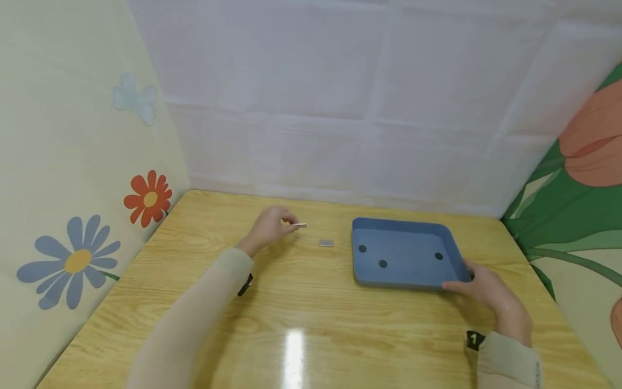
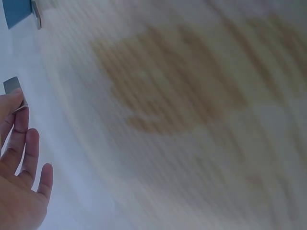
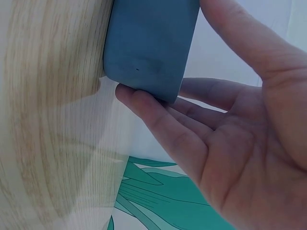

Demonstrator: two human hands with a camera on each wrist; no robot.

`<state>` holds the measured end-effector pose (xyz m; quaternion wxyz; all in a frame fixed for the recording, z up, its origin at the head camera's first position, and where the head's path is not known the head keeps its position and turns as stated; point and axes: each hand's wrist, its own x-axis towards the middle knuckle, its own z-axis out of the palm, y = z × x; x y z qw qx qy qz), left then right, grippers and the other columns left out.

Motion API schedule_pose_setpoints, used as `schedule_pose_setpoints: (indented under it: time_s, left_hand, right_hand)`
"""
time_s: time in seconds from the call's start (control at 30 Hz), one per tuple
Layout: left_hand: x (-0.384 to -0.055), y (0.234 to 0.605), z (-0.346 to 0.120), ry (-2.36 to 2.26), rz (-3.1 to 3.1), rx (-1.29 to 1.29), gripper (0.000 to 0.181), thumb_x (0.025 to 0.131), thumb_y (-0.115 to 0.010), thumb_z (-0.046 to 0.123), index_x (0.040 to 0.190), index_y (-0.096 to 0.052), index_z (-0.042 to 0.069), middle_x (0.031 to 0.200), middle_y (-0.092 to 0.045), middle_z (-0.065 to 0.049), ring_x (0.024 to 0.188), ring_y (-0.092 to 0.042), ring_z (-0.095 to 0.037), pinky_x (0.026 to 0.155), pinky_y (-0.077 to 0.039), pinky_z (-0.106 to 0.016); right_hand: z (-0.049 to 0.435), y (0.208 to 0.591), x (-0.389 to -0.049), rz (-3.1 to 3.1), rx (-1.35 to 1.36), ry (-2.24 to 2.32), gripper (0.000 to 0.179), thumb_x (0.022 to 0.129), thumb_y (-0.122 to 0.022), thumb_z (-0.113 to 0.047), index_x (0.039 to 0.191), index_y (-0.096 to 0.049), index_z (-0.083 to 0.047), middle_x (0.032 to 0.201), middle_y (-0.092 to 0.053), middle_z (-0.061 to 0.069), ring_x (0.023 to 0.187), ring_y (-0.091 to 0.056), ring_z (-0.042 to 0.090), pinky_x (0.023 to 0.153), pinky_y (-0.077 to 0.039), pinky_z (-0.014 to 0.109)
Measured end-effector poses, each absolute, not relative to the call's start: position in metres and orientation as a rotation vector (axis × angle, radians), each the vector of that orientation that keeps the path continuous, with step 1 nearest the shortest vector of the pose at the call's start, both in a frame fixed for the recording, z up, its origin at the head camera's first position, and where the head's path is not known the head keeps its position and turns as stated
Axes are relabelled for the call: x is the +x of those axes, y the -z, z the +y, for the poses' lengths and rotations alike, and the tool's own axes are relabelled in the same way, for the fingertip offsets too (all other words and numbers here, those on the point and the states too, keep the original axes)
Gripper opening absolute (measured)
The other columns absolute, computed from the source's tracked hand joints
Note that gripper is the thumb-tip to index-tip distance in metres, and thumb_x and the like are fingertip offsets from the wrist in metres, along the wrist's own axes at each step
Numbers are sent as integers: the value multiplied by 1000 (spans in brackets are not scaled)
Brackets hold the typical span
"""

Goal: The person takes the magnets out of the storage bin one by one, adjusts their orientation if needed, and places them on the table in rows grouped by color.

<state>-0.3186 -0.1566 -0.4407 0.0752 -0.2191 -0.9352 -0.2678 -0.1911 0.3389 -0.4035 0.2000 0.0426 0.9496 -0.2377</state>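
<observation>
My left hand (image 1: 271, 224) pinches a small flat grey rectangular piece (image 1: 300, 225) between thumb and fingertip, held over the table's far half. The left wrist view also has this piece (image 2: 13, 85) at its left edge, the other fingers spread loosely. A second grey rectangular piece (image 1: 326, 243) lies on the wood, between my left hand and a shallow blue tray (image 1: 403, 281). Inside the tray are three dark round discs, one of them the right disc (image 1: 439, 256). My right hand (image 1: 488, 292) grips the tray's near right corner, thumb on the near rim, fingers against the side wall (image 3: 144, 52).
The wood-grain table (image 1: 301, 313) carries a bright glare near its front. A white cloth (image 1: 311, 146) hangs behind the back edge. Flower-printed cloths stand along the left (image 1: 87, 162) and right sides. Dark bands are on both wrists.
</observation>
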Motion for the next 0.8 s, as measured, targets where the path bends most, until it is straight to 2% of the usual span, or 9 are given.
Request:
schedule_pose_setpoints:
  time_s: [0.3, 0.63, 0.8]
  left_hand:
    - [-313, 443, -168, 862, -2905, -651, 9, 93, -78, 18, 96, -81, 11, 97, -79, -5, 89, -70, -18, 85, -59, -38]
    - [-309, 448, -179, 853, -3054, -581, 13, 95, -76, 24, 101, -80, 13, 101, -79, -4, 86, -67, -15, 79, -57, -32]
    - [-311, 450, -185, 880, -3075, -584, 11, 95, -76, 24, 98, -80, 14, 101, -80, -3, 87, -66, -15, 83, -56, -36]
  right_hand:
    - [340, 404, -191, 2662, 114, 674, 124, 89, -68, -67, 157, -7, 16, 156, -13, 48, 143, -19, 66, 116, -26, 75]
    - [338, 404, -190, 2658, 113, 685, 124, 89, -68, -68, 157, -8, 16, 157, -14, 48, 144, -19, 66, 116, -26, 74]
    - [338, 402, -191, 2658, 116, 683, 124, 89, -68, -68, 157, -8, 16, 157, -14, 48, 144, -20, 66, 116, -26, 74]
